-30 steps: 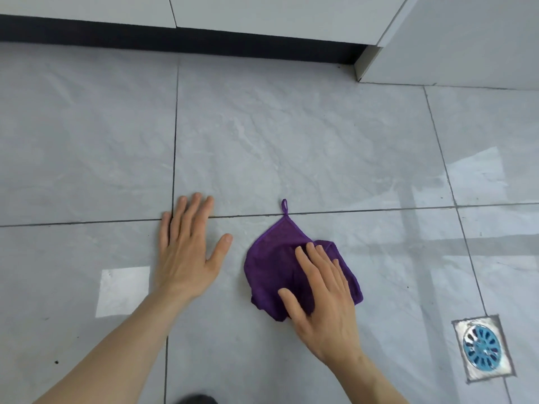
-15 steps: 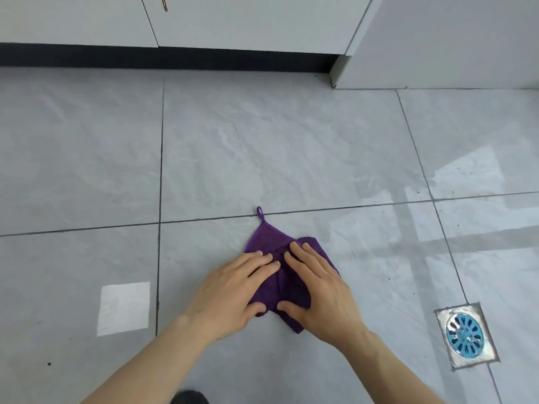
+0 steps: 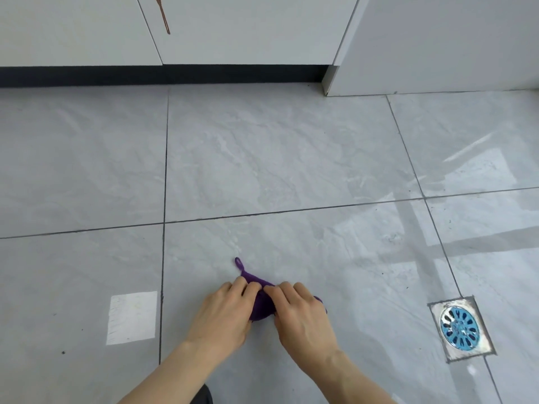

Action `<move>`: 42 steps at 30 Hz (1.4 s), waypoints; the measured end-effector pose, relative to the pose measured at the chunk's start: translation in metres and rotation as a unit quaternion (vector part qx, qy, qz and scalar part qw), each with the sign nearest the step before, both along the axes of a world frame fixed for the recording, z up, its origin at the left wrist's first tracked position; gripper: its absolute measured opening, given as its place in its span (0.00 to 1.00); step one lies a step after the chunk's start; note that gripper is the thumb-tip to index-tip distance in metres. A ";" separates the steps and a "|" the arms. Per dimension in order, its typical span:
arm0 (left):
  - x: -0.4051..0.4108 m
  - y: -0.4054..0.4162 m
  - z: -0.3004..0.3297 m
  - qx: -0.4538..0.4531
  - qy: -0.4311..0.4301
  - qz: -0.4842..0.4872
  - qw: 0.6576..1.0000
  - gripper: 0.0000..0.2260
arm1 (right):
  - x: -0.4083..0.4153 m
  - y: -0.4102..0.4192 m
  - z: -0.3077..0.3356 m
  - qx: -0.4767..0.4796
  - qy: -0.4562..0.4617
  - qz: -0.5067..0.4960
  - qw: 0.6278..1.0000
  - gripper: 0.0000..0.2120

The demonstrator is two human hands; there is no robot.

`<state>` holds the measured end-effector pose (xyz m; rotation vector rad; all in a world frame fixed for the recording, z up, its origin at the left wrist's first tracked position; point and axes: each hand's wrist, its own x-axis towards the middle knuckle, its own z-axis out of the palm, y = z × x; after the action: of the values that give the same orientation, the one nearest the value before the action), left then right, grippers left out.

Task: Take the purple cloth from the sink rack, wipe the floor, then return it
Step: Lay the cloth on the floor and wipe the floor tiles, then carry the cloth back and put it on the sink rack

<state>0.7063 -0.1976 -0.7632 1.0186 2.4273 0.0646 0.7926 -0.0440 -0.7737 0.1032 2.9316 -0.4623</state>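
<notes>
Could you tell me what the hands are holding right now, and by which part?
Both hands, left and right, grip the purple cloth at its bunched middle on the floor; its loop lies free.

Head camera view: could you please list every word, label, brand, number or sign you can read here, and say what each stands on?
None: no readable text shows anywhere.
The purple cloth, bunched under the left hand and right hand, bears no label.
The floor drain, cabinet doors and pale floor patch carry no markings.

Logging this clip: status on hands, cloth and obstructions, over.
Left hand and right hand both gripping the purple cloth, bunched on the floor tile. Hanging loop pokes out beyond the fingers. Floor drain off right, clear of the cloth.
</notes>
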 end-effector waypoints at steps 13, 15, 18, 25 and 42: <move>-0.047 -0.004 0.092 0.042 -0.067 0.019 0.997 0.16 | -0.049 0.033 0.102 -0.163 -0.091 -0.029 0.982 0.16; -0.064 0.003 0.120 0.062 -0.037 0.029 0.997 0.16 | -0.065 0.040 0.127 -0.149 -0.050 -0.041 0.987 0.17; -0.080 0.012 0.171 0.074 -0.004 0.051 0.996 0.18 | -0.080 0.047 0.172 -0.148 -0.006 -0.075 0.986 0.19; -0.093 0.022 0.317 0.066 0.025 0.083 0.994 0.13 | -0.090 0.049 0.324 -0.131 0.012 -0.124 0.984 0.19; -0.070 0.013 0.860 0.128 0.085 0.133 0.979 0.13 | -0.070 0.058 0.867 -0.071 0.079 -0.097 0.990 0.11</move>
<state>0.6359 -0.1845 0.0971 0.8237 2.7527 0.4064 0.7230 0.0137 0.0930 0.3501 3.0446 -0.7394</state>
